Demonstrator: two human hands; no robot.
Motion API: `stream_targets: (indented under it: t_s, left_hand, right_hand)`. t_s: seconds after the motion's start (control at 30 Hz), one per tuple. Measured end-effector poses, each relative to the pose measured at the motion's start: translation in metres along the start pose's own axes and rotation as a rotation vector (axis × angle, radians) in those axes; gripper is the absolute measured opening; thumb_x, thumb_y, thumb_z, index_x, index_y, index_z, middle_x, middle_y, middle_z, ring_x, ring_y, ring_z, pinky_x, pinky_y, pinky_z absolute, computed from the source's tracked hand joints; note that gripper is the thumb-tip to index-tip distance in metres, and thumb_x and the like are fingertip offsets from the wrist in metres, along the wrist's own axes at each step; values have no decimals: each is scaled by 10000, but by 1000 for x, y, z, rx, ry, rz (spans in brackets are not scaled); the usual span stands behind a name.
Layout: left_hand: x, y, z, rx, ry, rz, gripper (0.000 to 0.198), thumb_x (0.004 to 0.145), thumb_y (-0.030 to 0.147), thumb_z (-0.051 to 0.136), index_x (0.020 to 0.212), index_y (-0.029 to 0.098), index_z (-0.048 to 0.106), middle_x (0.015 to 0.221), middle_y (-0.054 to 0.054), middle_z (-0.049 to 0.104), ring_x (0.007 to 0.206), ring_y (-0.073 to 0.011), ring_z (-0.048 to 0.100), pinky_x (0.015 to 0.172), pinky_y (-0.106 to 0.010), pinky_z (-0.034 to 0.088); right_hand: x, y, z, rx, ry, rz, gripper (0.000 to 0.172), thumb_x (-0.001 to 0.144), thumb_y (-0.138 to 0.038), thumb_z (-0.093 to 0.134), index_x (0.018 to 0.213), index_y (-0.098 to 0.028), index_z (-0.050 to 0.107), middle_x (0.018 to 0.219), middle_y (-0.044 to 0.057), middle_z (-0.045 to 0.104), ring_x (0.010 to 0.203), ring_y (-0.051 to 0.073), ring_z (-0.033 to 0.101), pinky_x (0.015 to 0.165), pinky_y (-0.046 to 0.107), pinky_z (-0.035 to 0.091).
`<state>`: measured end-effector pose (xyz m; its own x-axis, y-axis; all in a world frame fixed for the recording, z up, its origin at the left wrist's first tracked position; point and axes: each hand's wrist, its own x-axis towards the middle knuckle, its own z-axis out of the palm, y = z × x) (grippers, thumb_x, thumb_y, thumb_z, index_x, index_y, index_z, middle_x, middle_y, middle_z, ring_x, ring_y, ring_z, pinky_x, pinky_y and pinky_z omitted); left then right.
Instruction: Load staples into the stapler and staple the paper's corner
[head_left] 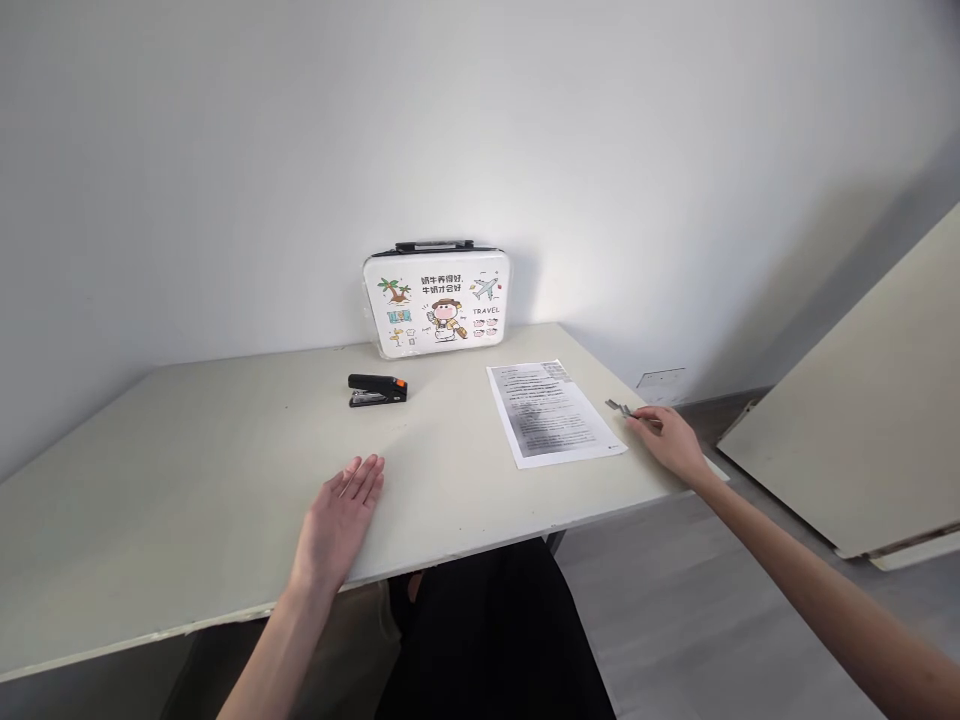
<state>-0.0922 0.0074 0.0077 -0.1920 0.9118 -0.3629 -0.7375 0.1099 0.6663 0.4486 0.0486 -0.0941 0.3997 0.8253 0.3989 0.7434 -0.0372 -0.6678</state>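
Observation:
My left hand lies palm up on the pale table, fingers stretched out and holding nothing. Beyond it sits a black stapler with an orange button. At the table's right side, my right hand has its fingers closed on small grey metal pieces, perhaps staples, which stick out to the left of the fingertips. Just left of that hand, a printed sheet of paper lies flat.
A white case with cartoon pictures and a black handle stands against the wall at the table's back. Another pale panel or tabletop is at the far right, past a gap showing the grey floor.

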Motion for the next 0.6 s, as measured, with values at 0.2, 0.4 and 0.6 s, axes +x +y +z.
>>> stream_targets:
  t_s: [0.2, 0.4, 0.6]
  left_hand:
    - [6, -1, -1, -48, 19, 3, 338, 987, 88, 461, 1247, 112, 675, 1184, -170, 717, 1099, -232, 746, 870, -326, 667]
    - [8, -1, -5, -80, -22, 20, 265, 1003, 88, 440, 1092, 100, 689, 1044, -134, 715, 1011, -198, 746, 848, -293, 651]
    - [9, 0, -6, -108, -33, 32, 266, 989, 80, 442, 1080, 115, 689, 998, -118, 702, 972, -188, 736, 811, -279, 644]
  right_hand:
    - [1, 19, 5, 108, 113, 136, 398, 898, -452, 532, 1130, -180, 707, 1137, 156, 777, 1013, 277, 734, 946, 438, 550]
    - [-3, 20, 2, 153, 139, 161, 337, 880, -386, 542, 1085, -189, 724, 1122, 147, 791, 986, 273, 736, 937, 436, 543]
    - [-4, 15, 2, 171, 127, 163, 300, 864, -367, 559, 1049, -199, 725, 1043, 130, 806, 917, 259, 752, 879, 405, 547]
